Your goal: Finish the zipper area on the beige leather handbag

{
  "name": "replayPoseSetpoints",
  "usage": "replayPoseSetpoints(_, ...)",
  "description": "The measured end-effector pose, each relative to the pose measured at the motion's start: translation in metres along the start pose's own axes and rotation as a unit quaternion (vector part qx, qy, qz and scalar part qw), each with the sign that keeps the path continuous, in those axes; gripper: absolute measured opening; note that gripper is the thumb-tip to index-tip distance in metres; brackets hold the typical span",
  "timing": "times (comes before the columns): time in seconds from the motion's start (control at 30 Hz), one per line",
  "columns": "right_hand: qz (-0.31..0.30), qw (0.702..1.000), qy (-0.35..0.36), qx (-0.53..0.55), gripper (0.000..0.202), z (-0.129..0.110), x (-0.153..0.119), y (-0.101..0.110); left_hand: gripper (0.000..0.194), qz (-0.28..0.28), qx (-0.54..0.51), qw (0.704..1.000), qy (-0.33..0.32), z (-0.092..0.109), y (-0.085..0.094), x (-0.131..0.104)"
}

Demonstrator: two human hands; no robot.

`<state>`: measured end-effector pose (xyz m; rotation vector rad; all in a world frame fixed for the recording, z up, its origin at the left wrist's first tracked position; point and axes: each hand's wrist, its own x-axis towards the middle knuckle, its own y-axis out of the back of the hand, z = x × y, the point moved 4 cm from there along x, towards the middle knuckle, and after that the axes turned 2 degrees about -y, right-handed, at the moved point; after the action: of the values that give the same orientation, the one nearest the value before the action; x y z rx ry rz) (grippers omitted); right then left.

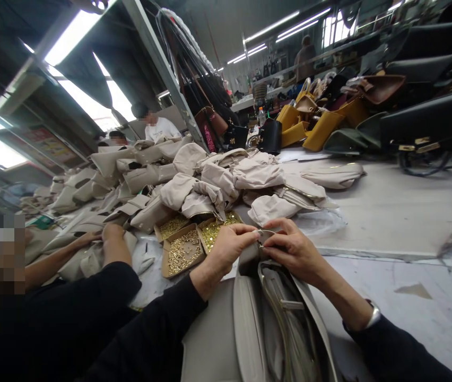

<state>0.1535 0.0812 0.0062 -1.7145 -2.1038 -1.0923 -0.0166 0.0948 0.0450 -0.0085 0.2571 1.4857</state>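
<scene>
1. No brand or label I can actually read anywhere. There's a reddish poster [49,144] up on the left wall, but its writing is way too blurry.
2. Left hand [228,246] and right hand [293,249] meet at the top end of a beige bag [250,318]. Both are pinched shut on a tiny metal bit at the bag's edge; can't make out what the bit is, the fingers cover it.
3. The bag lies on the table [401,212] right in front, open along its length, with the lower end cut off by the frame.
4. Just beyond the left hand sit three small cardboard boxes [182,249] of gold hardware. Too small to tell if it's rivets or studs.
5. Behind them is a big pile of beige bags [218,180].
6. A co-worker's hand [112,233] rests on beige pieces at the left, with a black sleeve.
7. Yellow bags [321,130] and black bags [428,116] are stacked far right, partly cut off.
</scene>
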Motion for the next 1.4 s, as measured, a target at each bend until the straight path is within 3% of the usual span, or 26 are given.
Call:
replayPoseSetpoints(0.13, 0.041, 0.999, -0.004, -0.022, 0.009, -0.004, -0.001, 0.0, 0.024, 0.046, -0.039, 0.998, 0.007, -0.007, -0.001, -0.001)
replayPoseSetpoints(0.33, 0.062, 0.997, -0.036, -0.017, 0.008, -0.004, -0.003, -0.004, 0.025, 0.045, -0.074, 0.995, 0.044, -0.015, 0.003, -0.001)
replayPoseSetpoints(0.5, 0.1, 0.993, 0.0, -0.058, 0.009, -0.012, -0.006, -0.007, 0.025, 0.054, -0.069, 0.995, 0.038, -0.016, 0.006, -0.001)
replayPoseSetpoints(0.73, 0.112, 0.989, 0.02, -0.091, 0.011, -0.018, -0.007, -0.011, 0.027, 0.061, -0.073, 0.995, 0.039, -0.02, 0.008, 0.0)
replayPoseSetpoints(1.17, 0.08, 0.988, 0.023, -0.129, 0.014, -0.028, -0.005, -0.008, 0.028, 0.058, -0.073, 0.995, 0.037, -0.02, 0.007, -0.001)
replayPoseSetpoints(1.4, 0.107, 0.985, 0.018, -0.131, 0.016, -0.023, -0.005, -0.003, 0.03, 0.049, -0.079, 0.995, 0.032, -0.019, 0.005, -0.002)
